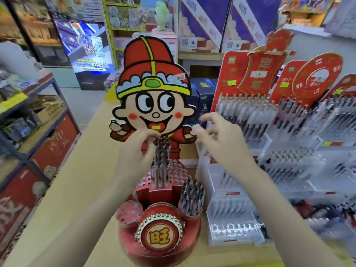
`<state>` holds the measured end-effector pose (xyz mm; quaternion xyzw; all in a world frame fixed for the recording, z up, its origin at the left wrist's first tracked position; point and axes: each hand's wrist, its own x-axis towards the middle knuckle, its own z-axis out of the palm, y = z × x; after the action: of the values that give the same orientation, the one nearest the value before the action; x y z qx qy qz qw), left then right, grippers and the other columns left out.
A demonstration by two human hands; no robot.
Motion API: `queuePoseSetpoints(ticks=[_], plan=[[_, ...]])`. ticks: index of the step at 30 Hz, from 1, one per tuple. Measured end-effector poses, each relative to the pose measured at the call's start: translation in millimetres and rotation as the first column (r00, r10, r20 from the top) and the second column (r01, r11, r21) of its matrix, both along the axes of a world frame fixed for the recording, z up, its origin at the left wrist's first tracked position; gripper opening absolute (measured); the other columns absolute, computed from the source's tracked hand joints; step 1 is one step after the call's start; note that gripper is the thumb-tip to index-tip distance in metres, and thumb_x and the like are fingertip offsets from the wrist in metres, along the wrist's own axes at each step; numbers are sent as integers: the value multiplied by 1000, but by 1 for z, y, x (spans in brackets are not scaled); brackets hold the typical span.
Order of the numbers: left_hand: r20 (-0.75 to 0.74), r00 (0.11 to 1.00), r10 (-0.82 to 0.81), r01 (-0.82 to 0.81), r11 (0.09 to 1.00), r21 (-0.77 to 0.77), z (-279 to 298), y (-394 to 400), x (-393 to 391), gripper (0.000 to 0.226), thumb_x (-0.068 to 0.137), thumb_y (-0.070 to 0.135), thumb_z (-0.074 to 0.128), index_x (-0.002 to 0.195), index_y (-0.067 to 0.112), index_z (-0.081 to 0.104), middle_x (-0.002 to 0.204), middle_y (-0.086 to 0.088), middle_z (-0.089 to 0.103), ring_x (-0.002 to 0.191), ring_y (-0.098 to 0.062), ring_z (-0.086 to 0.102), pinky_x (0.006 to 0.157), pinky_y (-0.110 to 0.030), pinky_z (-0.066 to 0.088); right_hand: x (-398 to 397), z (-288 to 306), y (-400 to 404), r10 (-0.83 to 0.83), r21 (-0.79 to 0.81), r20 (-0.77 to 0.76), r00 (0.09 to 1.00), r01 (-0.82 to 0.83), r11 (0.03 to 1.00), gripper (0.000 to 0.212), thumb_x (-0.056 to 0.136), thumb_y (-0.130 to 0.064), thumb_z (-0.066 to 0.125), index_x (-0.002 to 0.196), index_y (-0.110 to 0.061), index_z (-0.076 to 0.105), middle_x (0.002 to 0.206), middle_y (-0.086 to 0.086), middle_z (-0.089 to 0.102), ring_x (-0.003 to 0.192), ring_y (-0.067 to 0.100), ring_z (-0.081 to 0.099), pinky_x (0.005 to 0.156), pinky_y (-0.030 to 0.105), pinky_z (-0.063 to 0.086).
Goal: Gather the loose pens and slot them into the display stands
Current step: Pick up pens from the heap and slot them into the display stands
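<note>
Red display stand (159,236) nearest; left hand (134,151) fingers pinch pens (160,160) near tops; right hand (217,139) fingers spread, empty. Pens look light, stiff, slippery.

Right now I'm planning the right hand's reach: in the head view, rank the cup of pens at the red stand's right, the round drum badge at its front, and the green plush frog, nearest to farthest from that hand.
1. Cup of pens, below the right hand, at the red stand's right.
2. Drum badge, lower still, at the stand's front.
3. Green plush frog, on the back shelves.
</note>
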<state>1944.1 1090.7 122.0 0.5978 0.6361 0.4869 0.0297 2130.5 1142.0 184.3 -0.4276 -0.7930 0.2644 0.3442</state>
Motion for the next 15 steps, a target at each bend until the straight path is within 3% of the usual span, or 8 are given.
queuePoseSetpoints(ticks=[3,6,11,15], plan=[[88,975,204,-183,962,-201,-41,-14,-59,24,90,0,49,98,17,63,98,5,62,90,-10,56,74,-20,38,-70,-29,-24,267,-140,86,960,-253,957,27,92,-33,56,116,-19,52,74,2,68,53,9,60,64,34,53],[119,943,311,-255,905,-339,-75,-22,-123,23,90,-1,48,100,12,64,102,-1,63,92,-14,56,78,-25,39,-147,-65,-34,359,-236,156,920,-319,918,27,92,-31,55,117,-20,52,76,-4,65,70,12,62,73,31,51],[59,955,291,-238,868,-436,-110,11,-244,25,87,0,48,103,9,65,102,-3,66,96,-20,59,73,-21,33,-277,-152,-21,159,-456,155,975,-73,887,27,92,-25,54,117,-17,49,83,-7,59,85,25,63,78,46,53],[-7,994,107,-95,849,-520,-144,84,-337,24,86,4,50,105,9,64,106,-6,66,99,-22,60,75,-23,34,-358,-207,32,-141,-462,199,970,220,859,32,93,-24,54,123,-13,50,118,2,60,103,21,58,77,29,44]])
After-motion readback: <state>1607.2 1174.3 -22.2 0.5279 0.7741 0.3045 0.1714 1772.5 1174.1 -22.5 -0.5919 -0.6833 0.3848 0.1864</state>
